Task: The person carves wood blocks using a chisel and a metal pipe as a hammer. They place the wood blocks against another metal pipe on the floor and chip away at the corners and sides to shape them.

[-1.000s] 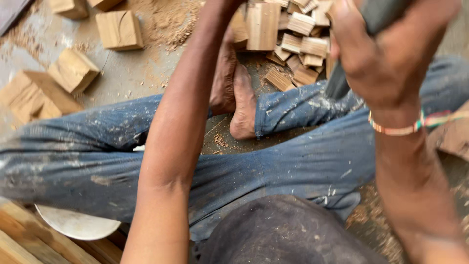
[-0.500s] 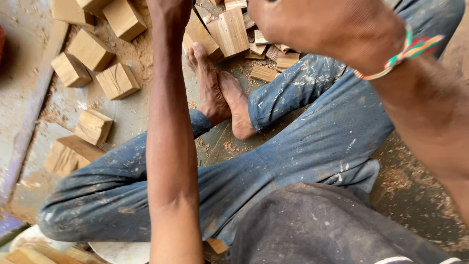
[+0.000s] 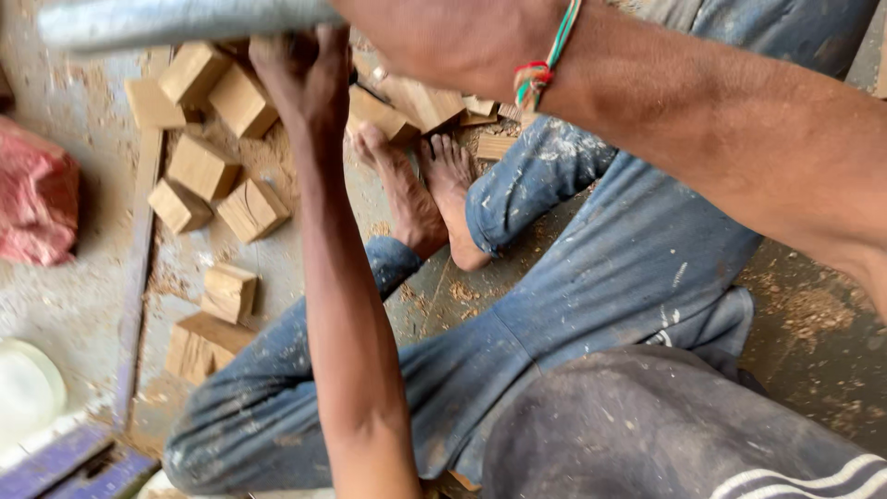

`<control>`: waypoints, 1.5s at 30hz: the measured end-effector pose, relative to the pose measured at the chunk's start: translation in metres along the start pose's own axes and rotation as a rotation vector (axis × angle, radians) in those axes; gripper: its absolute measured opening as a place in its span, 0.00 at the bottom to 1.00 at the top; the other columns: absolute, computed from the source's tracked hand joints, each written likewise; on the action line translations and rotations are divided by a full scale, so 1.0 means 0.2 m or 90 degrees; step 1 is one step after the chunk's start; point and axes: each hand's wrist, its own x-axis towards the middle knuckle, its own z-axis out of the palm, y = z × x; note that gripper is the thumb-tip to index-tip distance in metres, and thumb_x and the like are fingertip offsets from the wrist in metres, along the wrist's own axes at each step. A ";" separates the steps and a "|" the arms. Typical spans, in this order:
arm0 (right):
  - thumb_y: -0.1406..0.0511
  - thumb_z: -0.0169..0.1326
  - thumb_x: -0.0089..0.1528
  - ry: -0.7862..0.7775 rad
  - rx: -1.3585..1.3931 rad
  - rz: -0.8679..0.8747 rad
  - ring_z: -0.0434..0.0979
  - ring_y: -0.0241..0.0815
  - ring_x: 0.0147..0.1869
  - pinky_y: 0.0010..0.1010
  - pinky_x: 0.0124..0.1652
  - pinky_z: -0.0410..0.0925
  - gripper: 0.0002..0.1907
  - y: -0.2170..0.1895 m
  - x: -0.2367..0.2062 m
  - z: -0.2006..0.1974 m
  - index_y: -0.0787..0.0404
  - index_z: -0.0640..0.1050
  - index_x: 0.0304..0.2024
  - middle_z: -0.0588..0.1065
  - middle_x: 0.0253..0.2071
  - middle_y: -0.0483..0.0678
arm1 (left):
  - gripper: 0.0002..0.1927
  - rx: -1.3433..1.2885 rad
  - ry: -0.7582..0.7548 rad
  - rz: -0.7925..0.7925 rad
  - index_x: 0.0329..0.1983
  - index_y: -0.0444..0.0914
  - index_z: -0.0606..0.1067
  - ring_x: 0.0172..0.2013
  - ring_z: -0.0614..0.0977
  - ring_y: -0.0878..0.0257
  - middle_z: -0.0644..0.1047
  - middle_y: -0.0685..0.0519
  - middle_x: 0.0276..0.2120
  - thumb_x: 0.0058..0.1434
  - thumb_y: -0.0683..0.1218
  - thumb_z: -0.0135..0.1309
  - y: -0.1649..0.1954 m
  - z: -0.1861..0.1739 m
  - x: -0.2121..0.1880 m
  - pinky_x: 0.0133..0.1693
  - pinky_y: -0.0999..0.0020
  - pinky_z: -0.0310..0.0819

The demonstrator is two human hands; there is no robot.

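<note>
I sit cross-legged in dusty blue jeans (image 3: pixel 591 305), bare feet (image 3: pixel 425 199) crossed in front. My left hand (image 3: pixel 303 74) reaches forward with curled fingers into a pile of tan wooden blocks (image 3: pixel 222 176); whether it grips one is blurred. My right hand (image 3: pixel 434 37), with a coloured thread band on the wrist, is raised across the top of the view. It is closed on a long grey metal tool (image 3: pixel 185 20) that points left above the blocks.
More wood offcuts (image 3: pixel 425 102) lie beyond my feet. A red cloth bundle (image 3: pixel 37 194) sits at the left and a white round container (image 3: pixel 23 388) lower left. A thin plank (image 3: pixel 139 277) and a purple-blue frame (image 3: pixel 65 462) run along the left. Sawdust covers the floor.
The view has swung left and down, so more blocks show. My right hand has come across the top, and the grey tool now stretches out over the blocks. My left hand is now in view.
</note>
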 end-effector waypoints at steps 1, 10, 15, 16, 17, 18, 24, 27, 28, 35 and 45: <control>0.61 0.61 0.59 0.008 0.007 0.012 0.74 0.39 0.26 0.32 0.26 0.67 0.08 0.01 0.00 -0.01 0.59 0.77 0.35 0.72 0.24 0.44 | 0.14 0.015 -0.011 0.016 0.29 0.36 0.72 0.22 0.75 0.69 0.72 0.55 0.21 0.71 0.41 0.62 0.00 0.01 -0.01 0.24 0.72 0.70; 0.61 0.62 0.58 0.124 0.070 0.081 0.74 0.40 0.26 0.33 0.25 0.67 0.10 0.04 0.14 0.04 0.59 0.77 0.35 0.72 0.24 0.45 | 0.09 -0.311 -0.001 -0.180 0.43 0.36 0.72 0.33 0.80 0.66 0.77 0.53 0.33 0.64 0.37 0.61 0.18 0.06 -0.13 0.37 0.69 0.78; 0.61 0.62 0.56 0.195 0.086 0.097 0.74 0.40 0.26 0.34 0.25 0.68 0.11 0.02 0.19 0.11 0.59 0.77 0.35 0.72 0.23 0.45 | 0.15 -0.383 0.029 -0.221 0.49 0.35 0.71 0.40 0.81 0.64 0.78 0.52 0.40 0.62 0.35 0.62 0.17 -0.05 -0.21 0.45 0.67 0.80; 0.61 0.62 0.56 0.201 0.084 0.103 0.74 0.40 0.26 0.34 0.25 0.68 0.11 0.00 0.19 0.13 0.59 0.77 0.36 0.72 0.23 0.45 | 0.16 -0.381 0.026 -0.210 0.50 0.35 0.71 0.42 0.81 0.63 0.78 0.52 0.41 0.62 0.35 0.62 0.13 -0.04 -0.18 0.46 0.67 0.80; 0.60 0.62 0.56 0.191 0.071 0.124 0.74 0.40 0.25 0.34 0.25 0.68 0.11 0.02 0.14 0.14 0.59 0.77 0.36 0.72 0.23 0.45 | 0.17 -0.381 0.019 -0.205 0.51 0.35 0.71 0.43 0.82 0.63 0.79 0.52 0.43 0.61 0.34 0.62 0.08 -0.03 -0.14 0.48 0.67 0.80; 0.60 0.63 0.56 0.184 0.057 0.136 0.75 0.40 0.25 0.34 0.25 0.68 0.12 0.01 0.14 0.17 0.59 0.77 0.36 0.71 0.23 0.45 | 0.19 -0.387 0.014 -0.202 0.52 0.35 0.71 0.45 0.82 0.62 0.79 0.51 0.44 0.61 0.34 0.62 0.03 0.01 -0.12 0.50 0.67 0.80; 0.66 0.60 0.48 -0.033 0.099 0.208 0.75 0.43 0.23 0.37 0.22 0.67 0.12 0.13 -0.13 0.44 0.63 0.76 0.34 0.72 0.21 0.47 | 0.19 -0.425 -0.023 -0.182 0.55 0.34 0.71 0.45 0.82 0.62 0.80 0.49 0.45 0.62 0.33 0.61 -0.15 0.26 -0.25 0.50 0.65 0.81; 0.74 0.56 0.44 -0.179 0.334 0.317 0.78 0.47 0.24 0.38 0.23 0.68 0.15 0.16 -0.26 0.53 0.67 0.75 0.35 0.74 0.21 0.50 | 0.08 -0.424 -0.057 -0.160 0.51 0.32 0.75 0.33 0.82 0.61 0.80 0.46 0.35 0.70 0.36 0.60 -0.20 0.24 -0.28 0.37 0.64 0.82; 0.72 0.57 0.48 -0.231 0.400 0.368 0.79 0.47 0.25 0.38 0.25 0.69 0.13 0.16 -0.28 0.55 0.67 0.75 0.37 0.75 0.22 0.52 | 0.09 -0.392 -0.036 -0.209 0.51 0.33 0.74 0.34 0.81 0.62 0.80 0.47 0.35 0.71 0.38 0.60 -0.21 0.19 -0.27 0.39 0.66 0.80; 0.68 0.59 0.56 -0.059 0.553 0.428 0.78 0.50 0.33 0.42 0.35 0.70 0.18 0.24 -0.37 0.59 0.66 0.76 0.48 0.76 0.32 0.56 | 0.11 -0.433 0.138 -0.182 0.43 0.37 0.69 0.22 0.69 0.63 0.67 0.53 0.23 0.76 0.42 0.60 0.03 -0.19 -0.09 0.29 0.67 0.70; 0.63 0.65 0.62 0.083 0.467 0.293 0.78 0.48 0.37 0.40 0.40 0.71 0.18 0.23 -0.36 0.56 0.65 0.75 0.49 0.74 0.36 0.51 | 0.13 -0.377 0.041 -0.117 0.39 0.41 0.69 0.21 0.70 0.67 0.70 0.52 0.24 0.73 0.45 0.63 0.10 -0.06 -0.05 0.25 0.71 0.68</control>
